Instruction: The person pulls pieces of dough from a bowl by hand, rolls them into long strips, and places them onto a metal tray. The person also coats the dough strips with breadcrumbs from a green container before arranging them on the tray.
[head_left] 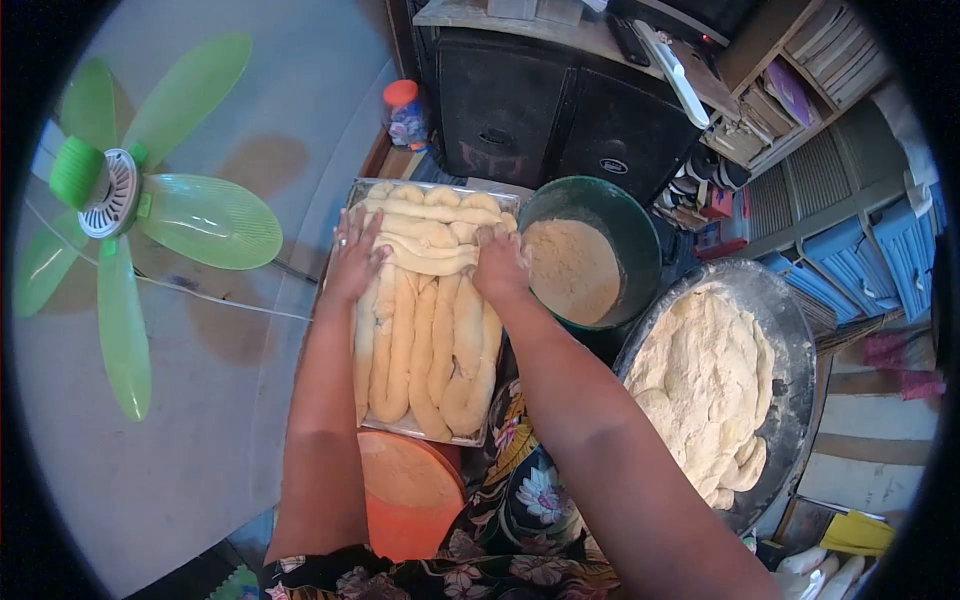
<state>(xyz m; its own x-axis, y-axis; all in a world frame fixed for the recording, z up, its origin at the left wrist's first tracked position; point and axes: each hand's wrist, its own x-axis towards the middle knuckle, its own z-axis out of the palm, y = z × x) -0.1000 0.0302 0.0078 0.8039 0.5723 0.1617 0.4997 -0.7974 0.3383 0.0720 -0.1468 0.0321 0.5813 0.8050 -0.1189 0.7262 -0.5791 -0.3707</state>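
A clear-edged tray [466, 441] holds long ropes of pale dough [402, 345], most lying lengthwise. Several more dough ropes lie crosswise at its far end. My left hand [355, 255] rests at the left end of a crosswise dough rope [425, 262], fingers stretched out and a little apart, with a ring on one. At that rope's right end, my right hand [501, 265] has its fingers curled down over the dough. Its fingertips are partly hidden.
Right of the tray stands a green tub [640, 235] of flour-like powder [572, 270]. A dark basin [795, 400] holds floured dough [700, 390]. An orange bucket [410, 500] sits below the tray. A green-bladed fan [110, 195] is at left, and black speakers [505, 110] stand behind.
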